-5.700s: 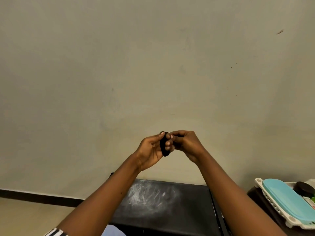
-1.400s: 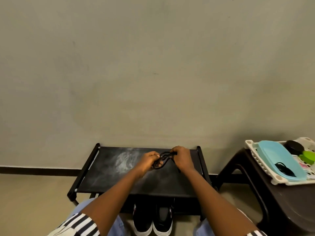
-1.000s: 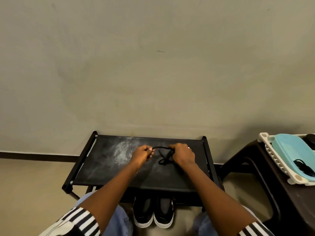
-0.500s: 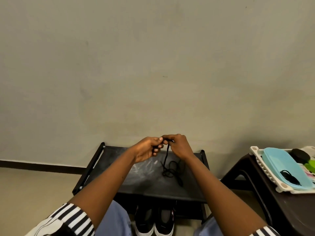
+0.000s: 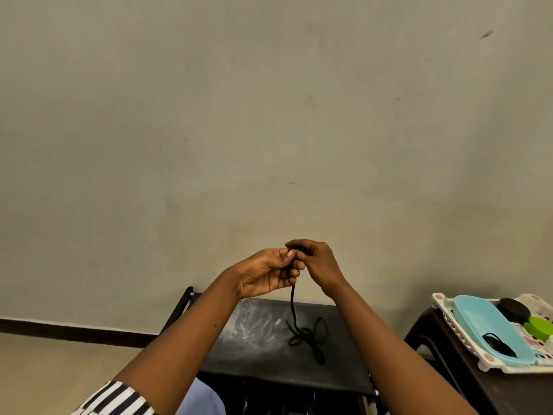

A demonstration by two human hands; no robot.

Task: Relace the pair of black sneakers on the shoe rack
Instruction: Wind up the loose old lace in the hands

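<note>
Head view: your left hand (image 5: 267,272) and right hand (image 5: 318,263) meet, both pinched on a thin black shoelace (image 5: 294,307). It hangs straight down; its loose end lies tangled on the black shoe rack (image 5: 263,351) top.

**What we cannot make out**

We lose the top end of the black shoelace (image 5: 292,307) inside the grip where the left hand (image 5: 266,274) and right hand (image 5: 317,265) meet, so which fingers pinch it is unclear. Both forearms cover the near corners of the shoe rack (image 5: 269,354), and its lower shelf is too dark to read. The white tray (image 5: 490,366) runs off the right edge. A small black tangle in the blue tub (image 5: 481,322) is too small to identify.
</note>
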